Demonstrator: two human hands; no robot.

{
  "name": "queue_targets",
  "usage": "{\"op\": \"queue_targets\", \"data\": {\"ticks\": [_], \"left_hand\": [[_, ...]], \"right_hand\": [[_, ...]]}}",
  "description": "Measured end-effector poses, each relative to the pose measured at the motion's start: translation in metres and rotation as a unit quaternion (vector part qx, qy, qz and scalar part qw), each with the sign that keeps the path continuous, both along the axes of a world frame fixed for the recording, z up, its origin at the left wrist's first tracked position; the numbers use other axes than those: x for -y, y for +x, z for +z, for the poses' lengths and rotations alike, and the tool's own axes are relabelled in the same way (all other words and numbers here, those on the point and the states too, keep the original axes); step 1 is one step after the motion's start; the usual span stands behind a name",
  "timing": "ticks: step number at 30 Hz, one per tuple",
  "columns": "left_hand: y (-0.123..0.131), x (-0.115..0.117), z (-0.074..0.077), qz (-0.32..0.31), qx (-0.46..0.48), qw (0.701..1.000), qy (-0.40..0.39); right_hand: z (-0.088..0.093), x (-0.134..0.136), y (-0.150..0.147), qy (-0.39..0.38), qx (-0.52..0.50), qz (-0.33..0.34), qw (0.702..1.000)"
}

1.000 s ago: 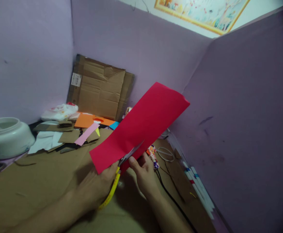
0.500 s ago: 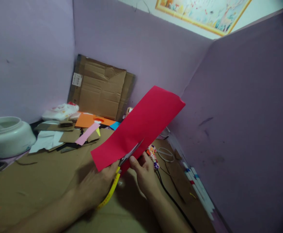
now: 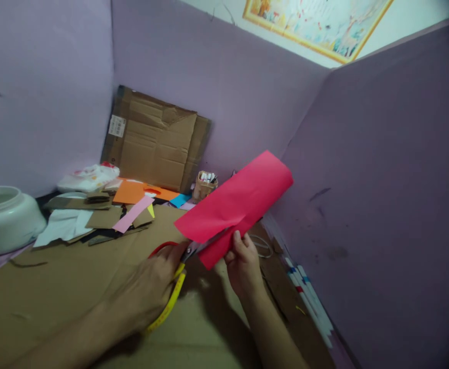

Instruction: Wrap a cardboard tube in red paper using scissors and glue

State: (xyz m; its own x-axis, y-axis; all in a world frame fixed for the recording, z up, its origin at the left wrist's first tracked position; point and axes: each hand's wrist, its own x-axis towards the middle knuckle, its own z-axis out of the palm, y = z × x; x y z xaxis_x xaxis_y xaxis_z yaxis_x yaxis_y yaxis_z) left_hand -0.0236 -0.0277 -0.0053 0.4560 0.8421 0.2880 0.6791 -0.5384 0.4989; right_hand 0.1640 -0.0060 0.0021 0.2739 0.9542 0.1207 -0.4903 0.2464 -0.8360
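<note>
Purple walls (image 3: pixel 224 66) meet in a corner above a brown desk (image 3: pixel 74 271); a flattened cardboard piece (image 3: pixel 155 143) leans at the back, and a white pot (image 3: pixel 13 225) stands at the far left; paper and card scraps (image 3: pixel 105 218) lie between them.

In front, a long sheet of red paper (image 3: pixel 247 189) is held up above the desk, slanting from lower left to upper right; its far end curls over, and a cut from the near end parts it into a broad upper side and a narrower strip (image 3: pixel 212 255) below.

The left hand (image 3: pixel 153 282) has its grip wrapped round the handles of a pair of scissors (image 3: pixel 188 251) — one loop yellow, one red; the right hand (image 3: pixel 245 264) pinches the strip's lower edge between thumb and fingers; the blades (image 3: pixel 213 238) lie in the cut, though how far apart they are is hard to tell.

For a clean line, it seems best to use long, unhurried strokes; the right grip should draw the strip gently taut, since the curled sheet may buckle; the thumb (image 3: pixel 237 239) sits close to the blade tips — sliding it farther from the cutting line looks safer.
</note>
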Motion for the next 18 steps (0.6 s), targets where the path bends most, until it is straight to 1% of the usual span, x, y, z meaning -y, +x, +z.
{"op": "queue_targets", "data": {"ticks": [3,6,8,10,14,16,18], "left_hand": [[-0.004,-0.003,0.001,0.017,-0.017,1.000,-0.003],[-0.008,-0.007,-0.002,0.051,-0.050,0.997,0.035],[-0.011,-0.009,-0.004,0.073,-0.049,0.995,0.056],[-0.012,-0.010,-0.003,0.083,-0.017,0.995,0.047],[-0.013,-0.006,0.008,0.074,0.083,0.993,-0.028],[-0.013,-0.004,0.013,0.071,0.120,0.989,-0.045],[-0.012,-0.003,0.015,0.065,0.154,0.985,-0.049]], "right_hand": [[0.005,-0.004,0.013,-0.044,-0.057,0.063,0.995],[0.009,-0.004,0.026,-0.064,-0.047,0.133,0.988],[0.010,-0.002,0.031,-0.063,-0.046,0.152,0.985],[0.008,0.001,0.031,-0.052,-0.069,0.155,0.984],[0.000,0.009,0.021,-0.027,-0.133,0.172,0.976],[-0.004,0.013,0.017,-0.032,-0.135,0.194,0.971],[-0.007,0.015,0.016,-0.042,-0.117,0.216,0.968]]}}
